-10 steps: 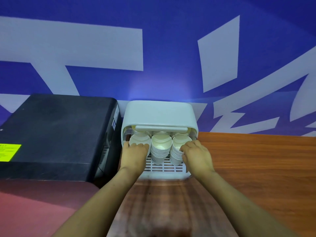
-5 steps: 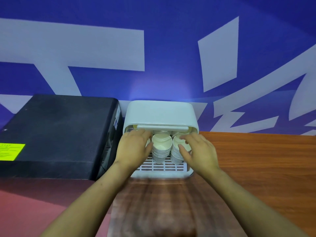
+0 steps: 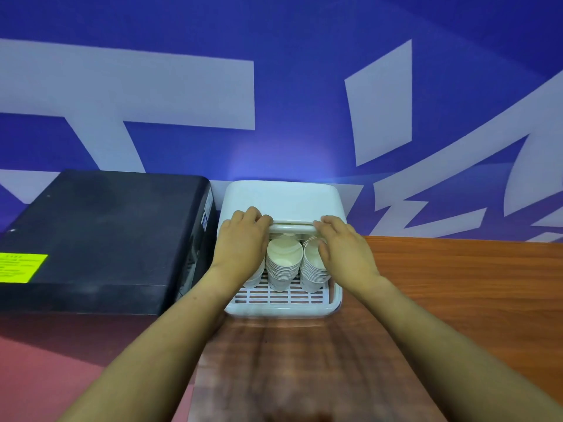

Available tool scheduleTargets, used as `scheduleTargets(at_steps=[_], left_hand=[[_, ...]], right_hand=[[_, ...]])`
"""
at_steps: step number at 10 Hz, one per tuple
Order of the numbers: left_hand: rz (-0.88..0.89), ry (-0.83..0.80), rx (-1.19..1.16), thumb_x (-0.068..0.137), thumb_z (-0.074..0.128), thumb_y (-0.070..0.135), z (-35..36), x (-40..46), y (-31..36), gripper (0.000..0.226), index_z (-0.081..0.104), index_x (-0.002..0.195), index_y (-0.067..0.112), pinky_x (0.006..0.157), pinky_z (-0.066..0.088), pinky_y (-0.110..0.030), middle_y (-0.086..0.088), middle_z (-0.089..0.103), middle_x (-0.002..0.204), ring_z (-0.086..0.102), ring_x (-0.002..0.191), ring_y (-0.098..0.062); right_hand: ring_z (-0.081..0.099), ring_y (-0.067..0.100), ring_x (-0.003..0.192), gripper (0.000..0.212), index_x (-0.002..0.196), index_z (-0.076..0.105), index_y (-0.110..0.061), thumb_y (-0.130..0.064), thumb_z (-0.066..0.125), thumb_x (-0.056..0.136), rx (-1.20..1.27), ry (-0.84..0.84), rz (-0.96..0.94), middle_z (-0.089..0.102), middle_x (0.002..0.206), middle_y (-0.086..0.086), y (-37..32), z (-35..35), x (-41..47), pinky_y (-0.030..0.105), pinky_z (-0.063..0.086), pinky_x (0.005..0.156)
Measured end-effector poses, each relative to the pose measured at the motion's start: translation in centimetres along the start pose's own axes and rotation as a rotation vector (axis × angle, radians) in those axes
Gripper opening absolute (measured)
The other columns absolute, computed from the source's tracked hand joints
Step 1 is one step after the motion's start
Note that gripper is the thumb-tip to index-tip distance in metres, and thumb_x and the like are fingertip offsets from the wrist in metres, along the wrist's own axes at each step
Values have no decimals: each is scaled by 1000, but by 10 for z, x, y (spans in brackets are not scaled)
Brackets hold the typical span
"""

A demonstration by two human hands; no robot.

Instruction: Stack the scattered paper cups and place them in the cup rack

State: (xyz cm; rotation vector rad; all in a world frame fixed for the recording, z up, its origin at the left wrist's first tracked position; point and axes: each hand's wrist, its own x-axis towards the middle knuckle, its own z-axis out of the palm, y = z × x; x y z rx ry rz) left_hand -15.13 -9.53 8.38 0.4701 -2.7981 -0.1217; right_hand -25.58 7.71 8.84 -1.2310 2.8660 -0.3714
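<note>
While both hands reach to the far edge of the worktop (image 3: 441,300), the cup rack (image 3: 281,202) stands there against the blue and white wall (image 3: 274,86), its white hood raised over a slotted base tray (image 3: 283,295). The left hand (image 3: 242,248) has its fingers curled over the left end of the lid handle (image 3: 292,228), a pale bar running across the front of the hood. The right hand (image 3: 345,251) has its fingers curled over the right end of the same bar. Each grip is closed around the bar; the thumbs are hidden beneath it.

Inside the rack, the stacked paper cups (image 3: 285,263) lie tilted with their open mouths toward the front. The middle stack is fully visible between the two wrists. The right stack (image 3: 312,269) is partly covered by the right hand. The left stack is almost wholly hidden behind the left hand and wrist; only a sliver of it shows at the lower edge of that hand.

A black machine (image 3: 100,239) stands just beside the rack on its left, with a yellow label (image 3: 21,267) at its near left corner. The two housings are close together, and the left forearm passes along the gap between them. The right part of the worktop shows bare wood grain. The near left corner has a reddish surface (image 3: 61,360).
</note>
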Motion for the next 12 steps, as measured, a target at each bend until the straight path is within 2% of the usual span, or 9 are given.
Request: scheduleTargets(at_steps=[2,3,4,6,8,9,10,12], left_hand=[[4,-93,-89,91,54,30,1,-20,-2,26,58,115,22,76,41,-32,1,55,111,50,101,-24],[21,-178,-135,90,54,32,5,-41,-3,24,57,112,26,73,42,-32,4,54,108,50,100,-22],[-6,-248,-137,90,54,33,11,-58,0,23,54,112,27,72,41,-31,5,53,108,50,99,-21],[-22,-308,-89,92,53,31,24,-76,8,23,52,114,25,72,38,-30,4,51,112,50,101,-22],[-42,-402,-108,92,48,24,38,-98,7,28,55,120,23,82,42,-34,2,54,117,52,108,-23],[-49,-454,-130,91,48,25,45,-111,6,26,57,116,22,84,43,-33,4,52,120,49,109,-21],[-53,-452,-151,90,49,23,45,-117,7,31,56,120,21,87,44,-34,5,50,124,48,112,-20],[-57,-616,-116,90,51,31,30,-122,15,48,41,136,27,99,40,-39,4,44,139,43,124,-22]], right_hand=[[51,21,106,24,118,58,-23,-25,50,95,55,9,-18,55,117,-4,4,3,-22,32,43,80],[50,19,103,18,110,59,-24,-28,50,95,76,-53,-16,55,110,-6,6,11,-38,31,44,74],[49,18,106,19,112,57,-24,-27,51,94,75,-117,-10,52,112,-6,5,21,-51,29,43,74],[47,21,112,23,116,56,-17,-18,53,93,126,-180,46,50,116,0,2,42,-63,32,44,87],[51,27,112,29,122,54,-11,-13,50,93,176,-286,124,48,122,7,-3,61,-78,28,38,92],[45,26,124,43,134,47,-10,-20,53,93,213,-360,147,42,134,6,-6,65,-87,29,32,107],[42,26,127,53,141,40,-10,-25,54,92,190,-423,149,37,139,5,-8,64,-91,30,32,110],[38,21,134,63,145,33,-19,-33,58,89,167,-521,133,36,149,2,-11,45,-97,33,32,112]])
